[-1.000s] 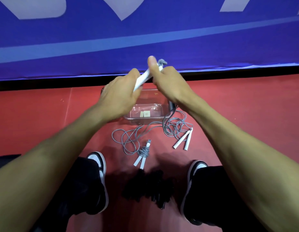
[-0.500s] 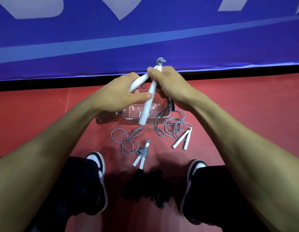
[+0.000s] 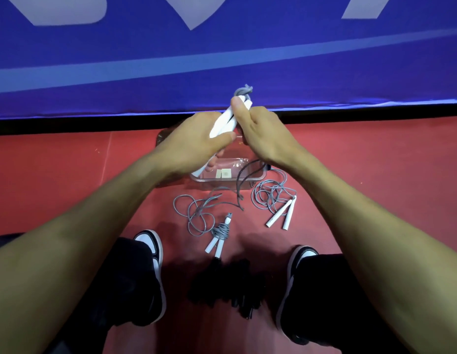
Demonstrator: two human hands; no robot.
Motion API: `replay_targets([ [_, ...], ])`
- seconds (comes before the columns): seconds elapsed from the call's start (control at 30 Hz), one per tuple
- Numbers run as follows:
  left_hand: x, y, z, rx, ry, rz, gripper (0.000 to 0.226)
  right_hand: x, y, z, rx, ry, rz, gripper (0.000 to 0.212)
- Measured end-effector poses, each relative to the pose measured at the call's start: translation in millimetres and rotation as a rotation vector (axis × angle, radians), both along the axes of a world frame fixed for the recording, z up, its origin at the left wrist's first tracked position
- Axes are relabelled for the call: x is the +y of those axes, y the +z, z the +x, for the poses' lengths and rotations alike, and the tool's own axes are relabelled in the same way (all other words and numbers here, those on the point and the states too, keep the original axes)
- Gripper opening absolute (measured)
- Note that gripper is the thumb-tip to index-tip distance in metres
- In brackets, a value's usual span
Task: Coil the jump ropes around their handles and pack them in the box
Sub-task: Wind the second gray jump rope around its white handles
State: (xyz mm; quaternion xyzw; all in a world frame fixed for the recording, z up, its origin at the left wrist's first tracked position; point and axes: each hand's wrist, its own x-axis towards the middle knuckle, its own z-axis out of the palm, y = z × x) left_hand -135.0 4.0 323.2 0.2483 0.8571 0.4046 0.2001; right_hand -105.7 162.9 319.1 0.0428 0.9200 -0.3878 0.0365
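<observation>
jump rope handles (image 3: 226, 122) | paired, long axis slanting up-right | left hand (image 3: 196, 146) grips low end, right hand (image 3: 260, 135) pinches top | cord (image 3: 244, 182) hangs below over box (image 3: 258, 178)

Both bare forearms reach forward, hands meeting. The left hand (image 3: 196, 141) and right hand (image 3: 263, 134) grip 2 white handles (image 3: 226, 122) together.

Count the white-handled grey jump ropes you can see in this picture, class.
3. One white-handled grey jump rope is held in both hands above the clear plastic box; one, partly coiled, lies between the shoes; one, loose, lies right of it. Black items nearer may be others.
</observation>
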Motion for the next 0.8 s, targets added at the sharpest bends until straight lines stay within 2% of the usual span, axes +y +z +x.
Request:
replay_targets([
  [0.1, 0, -6, -3, 0.307, -0.014, -0.252, 0.017, -3, 0, -2, -0.058, -0.056, -0.143, 0.056],
  [0.27, 2, -13, 5, 0.499, -0.039, -0.262, 0.015, -10, -7, -3, -0.093, -0.185, -0.366, 0.058],
  [0.4, 9, -6, 9, 0.338, -0.010, -0.213, 0.028, -6, -1, -5, -0.081, -0.213, -0.489, 0.044],
  [0.5, 6, 0, 0, 0.113, -0.006, -0.162, 0.033, -3, 2, -4, -0.070, -0.145, -0.490, 0.044],
  [0.6, -6, 7, -10, -0.093, -0.046, -0.031, 0.039, -2, 3, -3, -0.076, -0.072, -0.509, 0.045],
  [0.67, -12, 10, -11, -0.101, -0.052, -0.009, 0.035, -1, 5, -2, -0.068, -0.027, -0.486, 0.046],
  [0.8, -15, 9, -10, 0.051, -0.036, -0.088, 0.035, 0, 5, 1, -0.047, 0.023, -0.285, 0.058],
])
